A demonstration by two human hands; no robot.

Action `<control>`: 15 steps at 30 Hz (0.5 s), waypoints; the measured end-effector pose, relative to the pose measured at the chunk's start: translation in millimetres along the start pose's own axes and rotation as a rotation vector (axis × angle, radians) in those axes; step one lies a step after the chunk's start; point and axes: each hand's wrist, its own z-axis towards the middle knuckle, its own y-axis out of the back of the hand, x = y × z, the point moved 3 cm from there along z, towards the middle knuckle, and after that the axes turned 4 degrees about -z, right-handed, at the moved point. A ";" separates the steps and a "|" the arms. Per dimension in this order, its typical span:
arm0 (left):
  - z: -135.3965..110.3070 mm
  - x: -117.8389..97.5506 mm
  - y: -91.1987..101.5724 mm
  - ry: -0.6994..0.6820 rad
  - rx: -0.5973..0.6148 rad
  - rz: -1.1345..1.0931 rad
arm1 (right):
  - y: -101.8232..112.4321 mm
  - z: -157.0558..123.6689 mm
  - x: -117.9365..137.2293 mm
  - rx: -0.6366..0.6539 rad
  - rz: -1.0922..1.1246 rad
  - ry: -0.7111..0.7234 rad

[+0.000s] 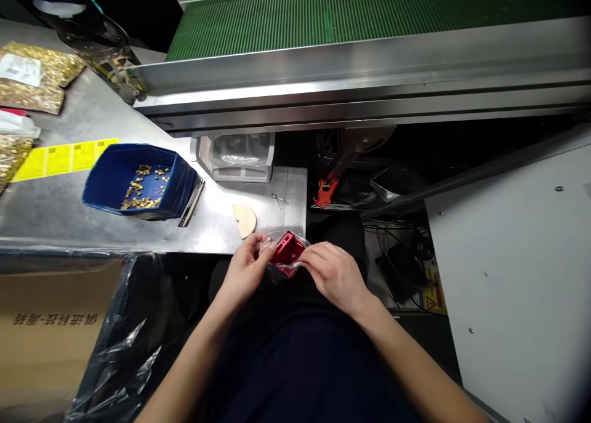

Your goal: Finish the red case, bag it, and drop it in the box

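A red metal part [287, 244] with slots in one face sits inside a clear plastic bag [290, 266], held over my lap at the bench's front edge. My left hand [252, 260] pinches the bag's left side close against the part. On the other side, my right hand [330, 269] grips the edge of the bag between thumb and fingers. Just beyond my left hand, a cream half-round disc [244, 220] lies on the metal bench [221, 232]. A small thin metal pin-like piece [279, 199] rests further back.
A blue bin [104, 186] with small brass pieces stands at left, pens [192, 202] beside it. Behind are a grey tray [242, 175] and a green conveyor [258, 26] with a metal rail. A plastic-lined carton [50, 349] is front left; a white panel [517, 257] stands right.
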 end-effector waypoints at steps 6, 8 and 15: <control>-22.9 -13.6 8.3 -0.436 -0.230 0.639 | 14.7 -10.3 16.8 -0.094 -0.082 0.149; -32.0 -21.7 3.0 -0.602 -0.117 0.658 | 18.5 -12.4 20.5 -0.121 -0.059 0.136; -45.6 -37.1 4.2 -0.658 0.213 0.372 | 21.3 -3.9 22.6 -0.035 0.127 0.258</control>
